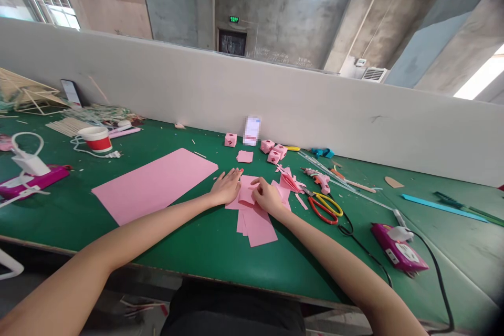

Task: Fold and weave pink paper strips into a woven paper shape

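Note:
My left hand (227, 188) lies with fingers stretched out, its fingertips at the left edge of the pink paper pieces. My right hand (268, 196) has curled fingers pinching a small pink paper square (247, 193), whose near edge looks lifted or folded. Beneath both hands, more pink paper strips (260, 228) overlap on the green table. Beyond them sits a small stack of pink squares (244, 156). One folded pink paper cube (230, 139) stands behind it, and a cluster of pink cubes (274, 151) is to the right.
Scissors (326, 207) with red and yellow handles lie right of my right hand, near a pink glue gun (318, 178). A large pink sheet (155, 184) lies left. Farther out are a cup (96, 139), a phone (252, 131) and a magenta power strip (399, 249) with cables.

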A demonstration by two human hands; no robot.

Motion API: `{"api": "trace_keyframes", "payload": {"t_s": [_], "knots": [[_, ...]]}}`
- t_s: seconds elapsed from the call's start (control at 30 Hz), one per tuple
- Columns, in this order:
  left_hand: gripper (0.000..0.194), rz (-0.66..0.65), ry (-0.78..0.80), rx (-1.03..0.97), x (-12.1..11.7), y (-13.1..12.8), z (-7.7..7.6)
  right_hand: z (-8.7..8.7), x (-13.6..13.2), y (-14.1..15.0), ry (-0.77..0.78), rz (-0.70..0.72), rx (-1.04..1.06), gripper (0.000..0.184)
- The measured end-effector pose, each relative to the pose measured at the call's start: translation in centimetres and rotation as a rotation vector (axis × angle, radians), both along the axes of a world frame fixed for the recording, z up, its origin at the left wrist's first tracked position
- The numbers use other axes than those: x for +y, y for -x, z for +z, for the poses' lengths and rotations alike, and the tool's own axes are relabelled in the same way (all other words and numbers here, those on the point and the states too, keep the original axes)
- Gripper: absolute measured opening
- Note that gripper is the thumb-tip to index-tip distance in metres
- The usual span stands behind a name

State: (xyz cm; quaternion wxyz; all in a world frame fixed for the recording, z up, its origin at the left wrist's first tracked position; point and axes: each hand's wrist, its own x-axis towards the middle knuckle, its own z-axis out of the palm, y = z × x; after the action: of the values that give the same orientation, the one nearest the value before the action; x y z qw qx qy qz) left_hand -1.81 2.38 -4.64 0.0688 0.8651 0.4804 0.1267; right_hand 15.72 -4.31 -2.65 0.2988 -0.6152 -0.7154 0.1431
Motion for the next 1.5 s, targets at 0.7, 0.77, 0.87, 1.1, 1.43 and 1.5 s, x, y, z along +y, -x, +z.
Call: {"api": "trace_keyframes", "payload": {"t_s": [0.7, 0.77, 0.87, 1.1, 1.43, 1.5], "knots": [[0.055, -0.035, -0.008, -0.045, -0.3, 0.1, 0.2, 0.5, -0.3, -0.2, -0.015, 0.030, 0.157, 0.025], [0.055, -0.033, -0.004, -0.048, -0.3, 0.1, 0.2, 0.3, 0.0, -0.5, -0.018, 0.025, 0.199, 0.023], [0.054, -0.048, -0.010, -0.072, -0.3, 0.3, 0.3, 0.2, 0.2, -0.8, 0.003, 0.070, 0.266, 0.026], [0.042, -0.091, -0.167, -0.193, -0.8, 0.9, 0.7, 0.6, -0.7, -0.1, 0.002, 0.174, 0.199, 0.019], [0.036, -0.107, -0.219, -0.228, -1.7, 0.9, 1.6, 0.2, -0.6, 0.3, -0.132, 0.176, -0.096, 0.023], [0.037, -0.100, -0.210, -0.251, -1.7, 0.9, 1.6, 0.3, -0.8, 0.4, -0.160, 0.283, -0.130, 0.018]]}}
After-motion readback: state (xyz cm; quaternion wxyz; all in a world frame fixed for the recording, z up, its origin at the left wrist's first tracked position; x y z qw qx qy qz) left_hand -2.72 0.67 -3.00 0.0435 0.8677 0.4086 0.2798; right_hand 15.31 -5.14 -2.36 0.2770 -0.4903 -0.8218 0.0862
